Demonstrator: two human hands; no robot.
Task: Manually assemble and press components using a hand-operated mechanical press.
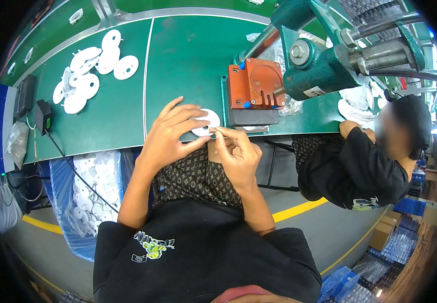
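A round white plastic disc [211,117] with a hole in it lies at the front edge of the green table. My left hand [170,135] holds it, the fingers spread over its left side and the thumb along its near edge. My right hand [239,157] is closed in a pinch at the disc's lower right rim. Whatever small thing sits between those fingertips is too small to make out. Just right of the disc stands an orange fixture block [246,85] on a dark base, under the green lever press [319,65].
Loose white discs [86,86] are heaped on the table [183,55] at the far left. A black cable [69,160] hangs over a blue-lined bin [64,202] of white parts. Another person [365,156] sits at the right, beside more white parts [354,113].
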